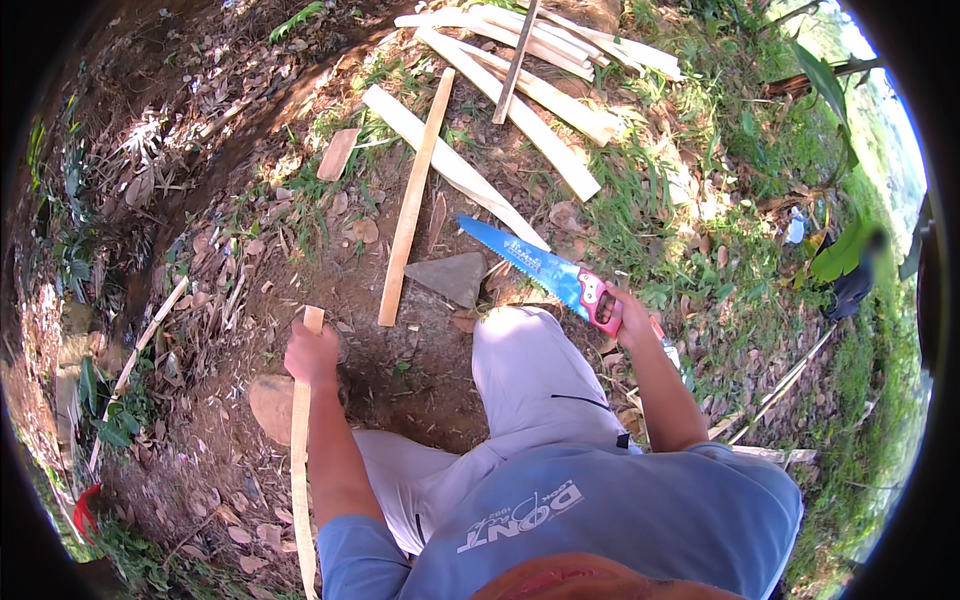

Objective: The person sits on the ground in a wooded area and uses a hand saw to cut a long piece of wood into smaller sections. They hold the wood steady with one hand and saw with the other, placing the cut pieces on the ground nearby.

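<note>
My left hand (312, 355) is closed round a long thin wooden strip (300, 440) near its upper end. The strip runs down along my left forearm to the lower edge of the view. My right hand (628, 318) grips the red handle of a handsaw (530, 262), whose blue blade points left and away from me, its teeth toward my knee. The blade is apart from the strip. Just beyond my knee lies a flat grey stone (448, 278), and a rounded brown stone (270, 408) sits beside the strip at my left.
Ahead, a loose wooden strip (416, 205) and a paler board (455, 168) lie on the ground. Several pale boards (540, 110) are piled farther off, a dark stick (514, 65) across them. A short brown wood piece (338, 155) lies among leaves. Grass grows at right.
</note>
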A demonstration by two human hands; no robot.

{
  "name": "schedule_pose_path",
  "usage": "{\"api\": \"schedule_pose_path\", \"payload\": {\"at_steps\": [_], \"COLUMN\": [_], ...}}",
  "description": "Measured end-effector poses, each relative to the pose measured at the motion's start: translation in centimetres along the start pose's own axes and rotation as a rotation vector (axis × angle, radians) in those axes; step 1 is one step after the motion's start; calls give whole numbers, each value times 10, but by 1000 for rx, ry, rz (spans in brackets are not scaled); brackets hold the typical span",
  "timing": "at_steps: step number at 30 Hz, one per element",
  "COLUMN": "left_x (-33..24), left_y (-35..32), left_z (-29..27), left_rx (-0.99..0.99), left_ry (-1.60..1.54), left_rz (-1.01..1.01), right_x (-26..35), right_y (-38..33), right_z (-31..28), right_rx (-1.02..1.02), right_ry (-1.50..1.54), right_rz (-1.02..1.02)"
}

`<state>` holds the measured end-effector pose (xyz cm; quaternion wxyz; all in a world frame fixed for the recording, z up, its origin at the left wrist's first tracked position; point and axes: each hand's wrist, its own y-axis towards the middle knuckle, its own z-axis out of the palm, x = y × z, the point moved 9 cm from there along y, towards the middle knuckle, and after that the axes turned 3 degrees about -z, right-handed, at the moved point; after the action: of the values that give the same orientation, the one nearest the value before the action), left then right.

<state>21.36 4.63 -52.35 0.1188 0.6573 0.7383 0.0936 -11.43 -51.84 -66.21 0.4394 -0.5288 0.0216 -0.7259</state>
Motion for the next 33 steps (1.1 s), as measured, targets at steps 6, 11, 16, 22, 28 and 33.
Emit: {"api": "schedule_pose_path", "payload": {"at_steps": [6, 11, 16, 22, 28, 33], "left_x": [-3, 1, 1, 0, 2, -2], "left_y": [1, 1, 2, 2, 2, 4], "left_z": [0, 3, 5, 4, 4, 3], "left_rx": [1, -16, -16, -25, -30, 10], "left_ry": [19, 24, 28, 16, 7, 7], "left_rz": [10, 13, 15, 11, 4, -11], "right_x": [-40, -23, -42, -91, -99, -73], "right_y": [13, 16, 38, 69, 78, 64], "right_z": [-36, 0, 20, 14, 10, -3], "right_rx": [-194, -141, -77, -229, -217, -186], "right_ry": [100, 66, 243, 231, 130, -128], "right_rz": [20, -34, 69, 154, 103, 91]}}
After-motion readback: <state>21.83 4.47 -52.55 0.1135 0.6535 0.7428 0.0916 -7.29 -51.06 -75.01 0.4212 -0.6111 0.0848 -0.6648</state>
